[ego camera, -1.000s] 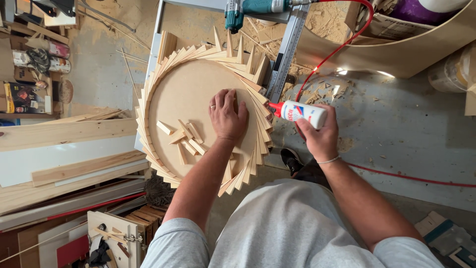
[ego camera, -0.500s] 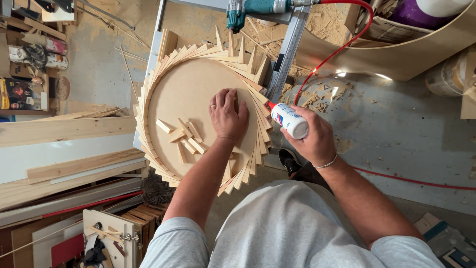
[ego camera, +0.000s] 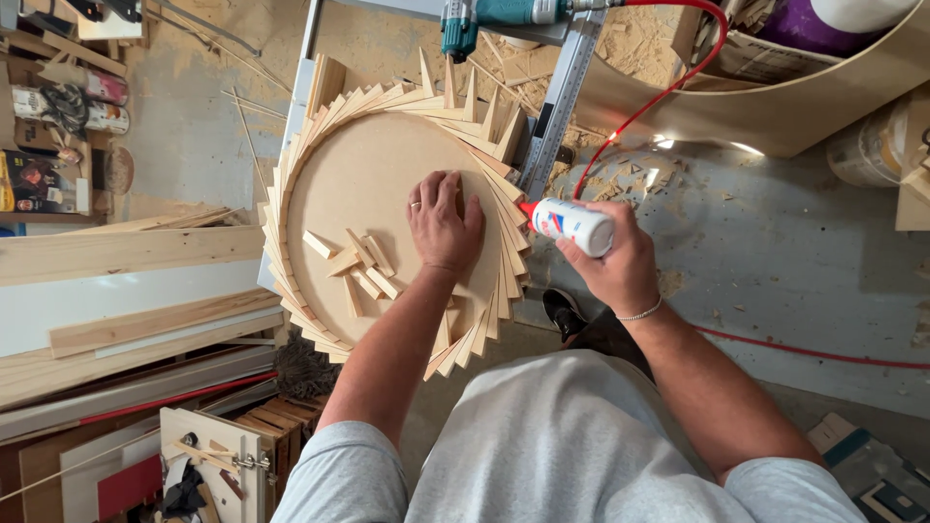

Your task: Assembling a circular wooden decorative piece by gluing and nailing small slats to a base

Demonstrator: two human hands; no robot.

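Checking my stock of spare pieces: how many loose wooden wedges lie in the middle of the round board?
6 loose wedges, clustered left of the left hand on the round board; the forearm may hide more.

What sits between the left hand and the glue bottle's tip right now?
In the head view, only the overlapping wooden slats on the disc's rim lie between the left hand and the glue bottle held in the right hand.

Your right hand (ego camera: 615,266) grips a white glue bottle (ego camera: 573,223), red tip angled left toward the round wooden disc (ego camera: 373,184) beneath your flat left hand (ego camera: 444,225).
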